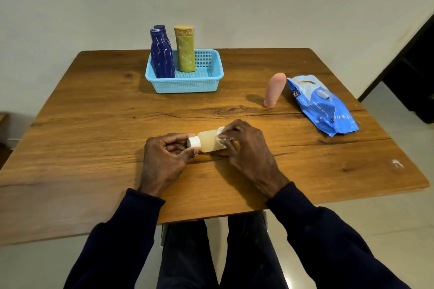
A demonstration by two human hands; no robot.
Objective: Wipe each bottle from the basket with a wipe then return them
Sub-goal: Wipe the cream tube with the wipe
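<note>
Head: three bottles (162,54) in basket (187,85); one pink bottle (273,90), pale bottle (207,141), wipe (220,129).

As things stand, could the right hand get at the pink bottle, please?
Likely yes, once freed: the right hand holds a wipe against the pale bottle, but nothing stands between it and the standing pink bottle.
</note>
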